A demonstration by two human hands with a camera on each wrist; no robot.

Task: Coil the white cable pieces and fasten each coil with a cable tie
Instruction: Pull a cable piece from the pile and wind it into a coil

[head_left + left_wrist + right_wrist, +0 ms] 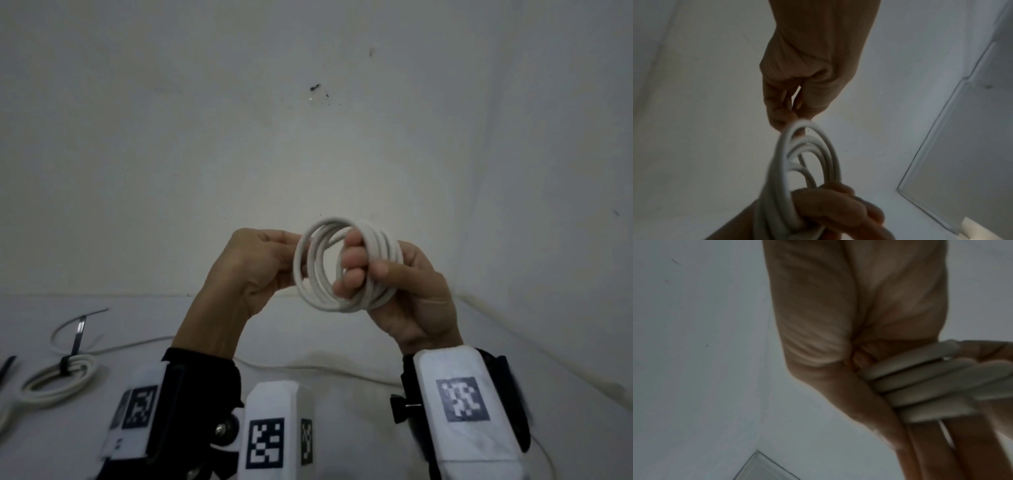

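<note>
left hand [255, 270] pinching, right hand [394, 284] curled, raised

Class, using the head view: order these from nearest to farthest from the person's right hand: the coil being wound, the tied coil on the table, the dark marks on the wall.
1. Coil being wound, held in the right hand.
2. Dark marks, on the wall above.
3. Tied coil, far left on the table.

Left hand [255, 265]: we cannot see its fingertips, hidden behind the white cable coil [317, 274]. Right hand [394, 284]: palm covered by the coil's loops; right wrist view blurred, fingers cut at the frame edge. Dark tool [6, 371]: cropped at the left edge, kind unknown to us. Loose cable [342, 371]: partly hidden behind the wrists.
</note>
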